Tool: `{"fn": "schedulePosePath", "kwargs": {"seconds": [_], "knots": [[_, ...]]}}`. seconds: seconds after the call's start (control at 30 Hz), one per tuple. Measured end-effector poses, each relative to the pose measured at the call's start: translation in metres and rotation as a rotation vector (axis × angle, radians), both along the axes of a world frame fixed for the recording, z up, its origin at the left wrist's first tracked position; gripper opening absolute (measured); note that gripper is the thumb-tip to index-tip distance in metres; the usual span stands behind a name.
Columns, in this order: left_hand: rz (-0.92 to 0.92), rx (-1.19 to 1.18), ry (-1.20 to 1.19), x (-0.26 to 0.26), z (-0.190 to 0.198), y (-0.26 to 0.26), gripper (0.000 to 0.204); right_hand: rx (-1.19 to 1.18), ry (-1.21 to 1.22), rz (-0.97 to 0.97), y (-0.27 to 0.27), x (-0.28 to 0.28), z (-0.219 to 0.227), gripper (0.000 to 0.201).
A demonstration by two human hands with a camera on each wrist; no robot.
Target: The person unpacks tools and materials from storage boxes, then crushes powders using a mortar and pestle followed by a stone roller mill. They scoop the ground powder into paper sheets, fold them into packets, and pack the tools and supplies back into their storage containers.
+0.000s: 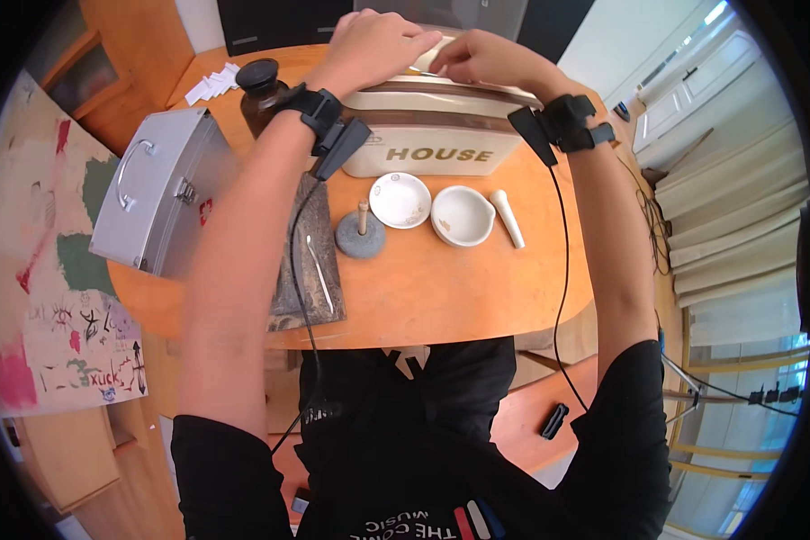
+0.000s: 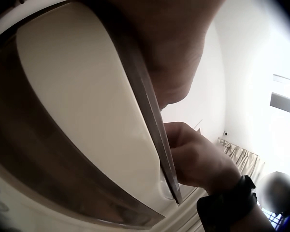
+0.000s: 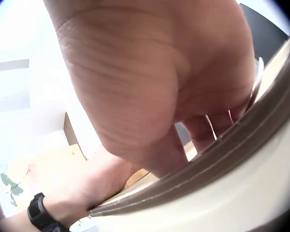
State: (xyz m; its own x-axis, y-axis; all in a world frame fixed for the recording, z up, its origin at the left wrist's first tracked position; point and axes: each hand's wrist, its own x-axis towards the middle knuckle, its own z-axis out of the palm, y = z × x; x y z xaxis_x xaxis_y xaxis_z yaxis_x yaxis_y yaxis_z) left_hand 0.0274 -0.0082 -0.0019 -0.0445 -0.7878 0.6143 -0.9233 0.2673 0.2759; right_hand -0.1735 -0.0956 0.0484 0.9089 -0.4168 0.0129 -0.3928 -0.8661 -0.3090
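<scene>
A cream box (image 1: 436, 148) with a brown band and the word HOUSE stands at the back of the table. Over its top left lies the left hand (image 1: 373, 49), thumb stretched toward the other hand, other fingers partly out of sight. The right hand (image 1: 499, 61) is at the top right with bent fingers, which dip behind the brown rim (image 3: 222, 154) in the right wrist view. Beside them a pale curved edge (image 3: 257, 79) shows. Whether the right fingers hold anything is hidden. In the left wrist view the right hand (image 2: 195, 154) is beyond the box's rim (image 2: 147, 104).
In front of the box are a white dish (image 1: 400, 201), a mortar (image 1: 462, 216), a pestle (image 1: 508, 219) and a grey stone disc with a peg (image 1: 360, 236). Leftward are a dark board (image 1: 310, 279) with a thin white tool, a silver case (image 1: 157, 193) and a dark bottle (image 1: 259, 99).
</scene>
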Motion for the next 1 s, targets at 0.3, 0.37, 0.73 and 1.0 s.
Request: {"fn": "schedulePosePath", "kwargs": {"seconds": [0.3, 0.37, 0.73, 1.0], "knots": [[-0.201, 0.341, 0.155, -0.005, 0.01, 0.018, 0.038, 0.004, -0.494, -0.24, 0.055, -0.094, -0.013, 0.024], [-0.2, 0.333, 0.152, -0.003, 0.007, 0.018, 0.037, 0.181, -0.299, -0.391, 0.081, -0.128, -0.035, 0.021], [-0.187, 0.31, 0.054, -0.001, -0.002, 0.005, 0.036, -0.041, -0.028, -0.463, 0.07, -0.165, -0.168, 0.037], [-0.244, 0.31, 0.132, -0.002, -0.004, 0.001, 0.044, -0.137, -0.625, -0.453, 0.022, -0.1, 0.03, 0.033]]}}
